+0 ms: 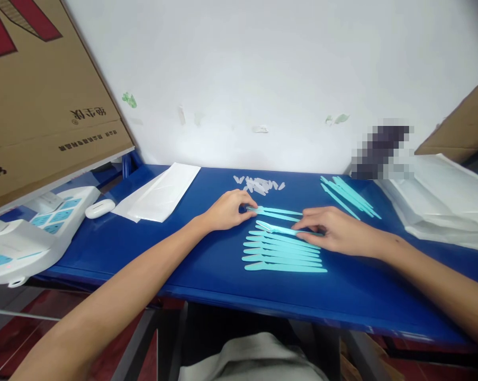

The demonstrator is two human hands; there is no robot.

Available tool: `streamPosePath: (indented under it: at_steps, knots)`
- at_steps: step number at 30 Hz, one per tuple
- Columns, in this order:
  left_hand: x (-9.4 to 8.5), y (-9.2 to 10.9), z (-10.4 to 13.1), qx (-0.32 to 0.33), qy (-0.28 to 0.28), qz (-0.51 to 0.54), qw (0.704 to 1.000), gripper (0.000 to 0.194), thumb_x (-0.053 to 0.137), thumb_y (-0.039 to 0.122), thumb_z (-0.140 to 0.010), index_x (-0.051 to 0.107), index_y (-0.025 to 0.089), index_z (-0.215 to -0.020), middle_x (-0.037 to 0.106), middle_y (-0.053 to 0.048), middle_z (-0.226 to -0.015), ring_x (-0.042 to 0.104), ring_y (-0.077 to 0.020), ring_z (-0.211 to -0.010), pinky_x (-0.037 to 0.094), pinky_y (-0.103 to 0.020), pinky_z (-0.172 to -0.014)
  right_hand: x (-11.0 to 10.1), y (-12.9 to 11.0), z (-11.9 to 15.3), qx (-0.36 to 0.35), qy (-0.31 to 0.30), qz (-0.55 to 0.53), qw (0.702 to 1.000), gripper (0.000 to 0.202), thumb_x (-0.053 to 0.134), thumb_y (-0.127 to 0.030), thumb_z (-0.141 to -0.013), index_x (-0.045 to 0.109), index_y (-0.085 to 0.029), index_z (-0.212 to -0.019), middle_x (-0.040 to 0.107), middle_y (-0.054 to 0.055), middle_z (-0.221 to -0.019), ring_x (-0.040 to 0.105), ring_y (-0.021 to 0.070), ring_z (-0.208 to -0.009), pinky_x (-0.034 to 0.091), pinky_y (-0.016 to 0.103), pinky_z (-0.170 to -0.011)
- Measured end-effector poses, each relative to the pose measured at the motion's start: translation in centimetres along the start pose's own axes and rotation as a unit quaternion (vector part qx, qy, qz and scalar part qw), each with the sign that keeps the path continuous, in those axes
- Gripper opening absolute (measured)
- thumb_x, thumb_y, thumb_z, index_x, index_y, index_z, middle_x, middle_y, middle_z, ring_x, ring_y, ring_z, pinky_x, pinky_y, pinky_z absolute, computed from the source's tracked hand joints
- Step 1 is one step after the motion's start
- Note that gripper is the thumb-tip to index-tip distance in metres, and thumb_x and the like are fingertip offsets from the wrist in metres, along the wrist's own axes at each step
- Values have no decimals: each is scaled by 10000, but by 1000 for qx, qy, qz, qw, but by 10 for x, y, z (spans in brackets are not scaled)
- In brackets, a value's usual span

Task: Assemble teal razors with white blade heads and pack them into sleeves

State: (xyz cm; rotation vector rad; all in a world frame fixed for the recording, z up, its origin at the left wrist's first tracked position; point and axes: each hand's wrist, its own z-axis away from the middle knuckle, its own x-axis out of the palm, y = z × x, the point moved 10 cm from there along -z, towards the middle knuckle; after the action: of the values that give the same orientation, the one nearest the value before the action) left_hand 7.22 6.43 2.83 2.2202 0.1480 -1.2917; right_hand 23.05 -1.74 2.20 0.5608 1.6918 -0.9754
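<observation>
Turquoise eyebrow razors (286,267) lie side by side in a row on the blue table, heads to the left and handles to the right. At the far end of that row, my left hand (233,210) pinches the head end of an eyebrow razor (280,216); whether a clear cover sits on it is hard to tell. My right hand (330,228) grips the handle of another eyebrow razor (276,228), its blade end pointing left, just above the row. Small translucent blade caps (258,184) are piled beyond my left hand.
More turquoise razors (348,196) lie loosely at the back right, beside stacked white plastic packaging (441,196). Flat white bags (163,190) and a white oval object (100,208) are on the left, near a white device (70,217). A large cardboard box (44,106) stands behind it.
</observation>
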Motion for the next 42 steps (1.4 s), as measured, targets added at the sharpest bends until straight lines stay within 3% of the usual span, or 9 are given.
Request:
streamPosePath:
  at_steps: [5, 10, 15, 19, 24, 34, 37, 39, 42]
  knots:
    - [-3, -8, 0, -22, 8, -20, 1000, 304, 570, 393, -1016, 765, 180, -1111, 724, -94, -1073, 649, -247, -1012, 512, -400, -927, -2, 6, -1, 27, -6, -31, 999, 329, 552, -465, -995, 776, -226, -1015, 646, 70, -910, 577, 159, -679, 434, 302, -630]
    - [-9, -25, 2, -43, 16, -81, 996, 464, 374, 411, -1074, 684, 173, -1324, 637, -142, -1367, 557, -301, -1257, 434, -498, -1120, -3, 8, 1, 58, -25, -60, 996, 231, 580, -396, -967, 703, -203, -998, 646, 82, -1014, 600, 190, -825, 464, 319, -726]
    - [0, -42, 1, -86, -55, -121, 987, 559, 254, 398, -1083, 490, 208, -1553, 417, -109, -1658, 331, -358, -1525, 328, -607, -1204, -4, 8, 1, 65, -19, -52, 996, 131, 602, -319, -934, 651, -198, -930, 658, 61, -954, 591, 194, -858, 440, 320, -761]
    - [11, -41, 0, -76, -127, -135, 980, 586, 210, 377, -1084, 361, 229, -1631, 313, -65, -1722, 170, -351, -1616, 235, -635, -1250, -4, 6, 0, 52, -13, -23, 998, 110, 596, -299, -934, 647, -202, -928, 672, 64, -933, 593, 216, -897, 429, 336, -778]
    - [13, -40, 0, -78, -141, -160, 974, 555, 235, 311, -1068, 475, 208, -1557, 385, -72, -1688, 235, -329, -1605, 254, -606, -1254, -9, 2, -1, 23, 19, 14, 999, 149, 575, -332, -965, 649, -208, -927, 695, 50, -902, 602, 205, -832, 417, 412, -900]
    - [-12, -39, 4, -70, -2, -70, 995, 475, 340, 251, -1023, 639, 186, -1386, 714, -110, -1316, 632, -267, -1228, 496, -470, -1090, -32, 18, 2, 45, 144, -28, 988, 171, 565, -333, -971, 679, -205, -963, 779, 67, -962, 722, 209, -839, 531, 329, -753]
    - [-19, -39, 4, -70, 19, -78, 994, 465, 360, 270, -1023, 654, 172, -1368, 724, -118, -1272, 631, -274, -1196, 501, -481, -1081, -35, 18, 2, 35, 168, -20, 985, 270, 514, -351, -1018, 697, -187, -1130, 777, 103, -1067, 731, 224, -894, 558, 349, -760]
    - [-18, -42, 5, -73, 14, -93, 993, 471, 368, 285, -1027, 636, 163, -1394, 676, -138, -1376, 590, -288, -1289, 467, -506, -1127, -36, 16, 2, 20, 180, -1, 983, 335, 474, -340, -1040, 687, -188, -1250, 763, 118, -1092, 722, 237, -908, 567, 379, -778]
    - [-8, -49, 5, -87, -31, -114, 989, 512, 345, 309, -1046, 541, 189, -1504, 513, -138, -1590, 429, -318, -1496, 376, -576, -1200, -37, 13, 2, -4, 193, 11, 981, 347, 443, -307, -1048, 695, -197, -1260, 735, 115, -1015, 700, 240, -879, 569, 408, -795]
